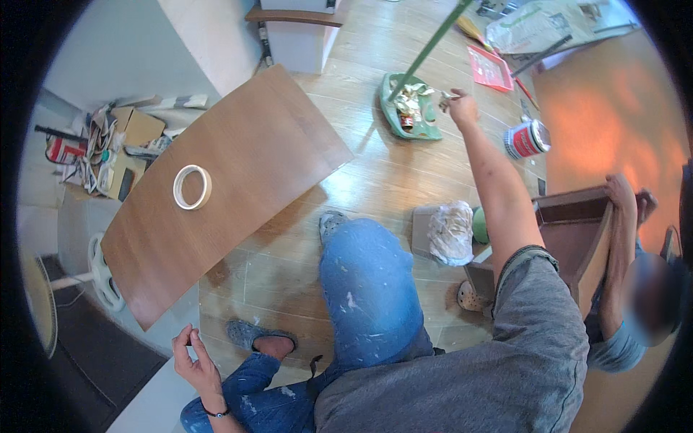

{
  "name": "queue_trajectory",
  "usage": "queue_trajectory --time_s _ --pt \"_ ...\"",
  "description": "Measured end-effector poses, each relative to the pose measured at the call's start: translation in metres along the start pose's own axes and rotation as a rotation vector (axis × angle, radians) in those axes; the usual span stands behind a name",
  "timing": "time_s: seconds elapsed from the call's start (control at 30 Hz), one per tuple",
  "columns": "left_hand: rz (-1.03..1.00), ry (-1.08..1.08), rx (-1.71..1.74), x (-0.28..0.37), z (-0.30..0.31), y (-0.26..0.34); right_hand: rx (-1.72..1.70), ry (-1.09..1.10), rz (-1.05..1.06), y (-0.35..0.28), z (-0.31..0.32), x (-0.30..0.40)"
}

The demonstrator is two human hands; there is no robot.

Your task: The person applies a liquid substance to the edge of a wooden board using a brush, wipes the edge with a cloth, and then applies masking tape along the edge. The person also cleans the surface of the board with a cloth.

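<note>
My right hand is stretched out beside a green long-handled dustpan. A small crumpled scrap, perhaps masking tape or paper, is pinched in its fingers. Inside the dustpan lie a heap of crumpled pale scraps and a small red can. My left hand hangs low at the left with fingers slightly apart, and nothing shows in it. Just above it is the corner of a curved brown wooden board. A roll of masking tape lies on that board.
A paint can stands on the floor right of my forearm. Another person's hand grips a brown wooden drawer-like box. A wrapped bundle sits near my knee. A red dustpan lies farther back. Cardboard clutter lies left.
</note>
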State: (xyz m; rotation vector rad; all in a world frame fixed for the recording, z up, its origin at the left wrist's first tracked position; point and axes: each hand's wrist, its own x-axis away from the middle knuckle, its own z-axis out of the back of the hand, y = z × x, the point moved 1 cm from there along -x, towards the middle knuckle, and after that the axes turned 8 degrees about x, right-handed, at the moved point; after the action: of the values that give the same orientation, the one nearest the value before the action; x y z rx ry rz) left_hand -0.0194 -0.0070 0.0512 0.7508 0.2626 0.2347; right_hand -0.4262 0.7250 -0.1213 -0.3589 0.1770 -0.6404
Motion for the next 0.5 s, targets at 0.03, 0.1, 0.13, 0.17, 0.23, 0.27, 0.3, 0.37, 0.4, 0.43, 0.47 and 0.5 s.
queue_trajectory --time_s 0.03,0.1,0.13,0.17,0.23,0.27,0.3,0.37,0.4,0.43,0.47,0.5 --pt "0.0 -0.003 -0.02 -0.003 -0.002 0.004 0.018 0.022 0.005 0.0 -0.001 -0.007" --pt "0.004 -0.007 -0.066 -0.005 -0.004 0.014 0.062 0.023 -0.011 -0.005 -0.007 -0.017" --pt "0.01 -0.023 -0.095 -0.005 -0.003 0.013 0.079 0.034 -0.022 -0.009 -0.008 -0.022" --pt "0.016 -0.039 -0.125 -0.002 -0.002 0.009 0.111 0.021 0.01 -0.015 -0.012 -0.023" --pt "0.012 -0.064 -0.153 0.0 -0.004 0.005 0.184 0.004 0.07 -0.017 -0.018 -0.027" --pt "0.004 -0.069 -0.158 0.0 -0.004 0.002 0.165 -0.003 0.073 -0.022 -0.021 -0.032" --pt "-0.001 -0.083 -0.158 0.001 -0.005 0.002 0.155 -0.012 0.073 -0.02 -0.022 -0.037" --pt "-0.009 -0.111 -0.185 -0.001 -0.005 0.0 0.205 -0.006 0.095 -0.015 -0.027 -0.042" --pt "-0.008 -0.114 -0.203 -0.001 -0.005 0.002 0.257 0.005 0.128 -0.022 -0.03 -0.042" --pt "-0.004 -0.118 -0.217 -0.001 -0.004 0.004 0.308 0.018 0.162 -0.028 -0.033 -0.041" --pt "0.0 -0.123 -0.23 0.0 0.0 0.007 0.301 0.01 0.19 -0.031 -0.036 -0.036" --pt "-0.005 -0.127 -0.235 -0.002 0.001 0.009 0.294 0.013 0.214 -0.028 -0.036 -0.038"
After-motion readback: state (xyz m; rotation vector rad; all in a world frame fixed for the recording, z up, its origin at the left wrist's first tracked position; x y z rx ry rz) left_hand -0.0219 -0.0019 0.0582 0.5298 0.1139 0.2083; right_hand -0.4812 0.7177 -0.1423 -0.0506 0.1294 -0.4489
